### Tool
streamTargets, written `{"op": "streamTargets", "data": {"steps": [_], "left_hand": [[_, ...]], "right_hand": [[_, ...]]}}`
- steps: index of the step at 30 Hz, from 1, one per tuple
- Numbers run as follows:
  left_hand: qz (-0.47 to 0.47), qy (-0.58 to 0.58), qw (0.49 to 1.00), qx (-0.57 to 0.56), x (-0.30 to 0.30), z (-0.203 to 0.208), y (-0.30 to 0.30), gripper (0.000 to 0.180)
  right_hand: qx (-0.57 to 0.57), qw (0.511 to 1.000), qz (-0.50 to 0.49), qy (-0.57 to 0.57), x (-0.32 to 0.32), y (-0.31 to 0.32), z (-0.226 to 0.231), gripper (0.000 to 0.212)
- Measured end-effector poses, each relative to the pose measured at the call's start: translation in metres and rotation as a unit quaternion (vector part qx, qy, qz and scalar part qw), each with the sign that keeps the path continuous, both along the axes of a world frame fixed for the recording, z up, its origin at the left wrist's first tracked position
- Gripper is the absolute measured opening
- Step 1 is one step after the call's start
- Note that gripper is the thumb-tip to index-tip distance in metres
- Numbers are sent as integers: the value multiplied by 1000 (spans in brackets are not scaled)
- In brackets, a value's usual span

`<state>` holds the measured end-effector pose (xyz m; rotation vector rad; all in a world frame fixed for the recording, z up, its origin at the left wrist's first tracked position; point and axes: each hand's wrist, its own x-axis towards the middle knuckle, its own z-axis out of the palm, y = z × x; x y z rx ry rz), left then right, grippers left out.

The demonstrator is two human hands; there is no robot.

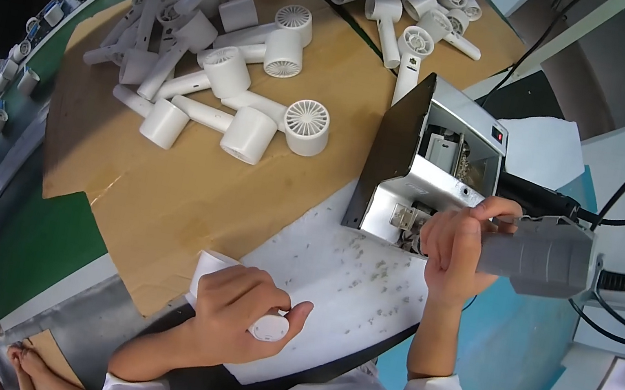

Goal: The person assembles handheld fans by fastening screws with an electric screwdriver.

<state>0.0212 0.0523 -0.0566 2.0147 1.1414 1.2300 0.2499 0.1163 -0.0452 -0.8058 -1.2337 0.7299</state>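
White handheld fan (210,270) sits in the curled left hand (240,304) while the right hand (459,248) grips a grey corded tool (540,260) by a metal box (426,176), this fan seemingly mid-work; whether the other fans (248,135) heaped on cardboard (161,211) are finished cannot be told.

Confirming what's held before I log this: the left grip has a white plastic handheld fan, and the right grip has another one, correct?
Not quite: the head view shows the right grip around a grey, blocky, plastic-looking tool, not another fan. The left grip does have a white plastic handheld fan.
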Motion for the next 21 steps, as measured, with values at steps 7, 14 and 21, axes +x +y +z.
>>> {"op": "streamTargets", "data": {"steps": [7,14,21], "left_hand": [[-42,21,999,-18,-1,9,2,33],[-31,25,998,-49,7,9,-5,28],[-20,10,999,-27,20,0,-9,30]], "right_hand": [[-41,992,53,-103,4,-1,-5,27],[-211,969,39,120,-12,-9,11,15],[56,923,256,281,-22,-59,40,21]]}}
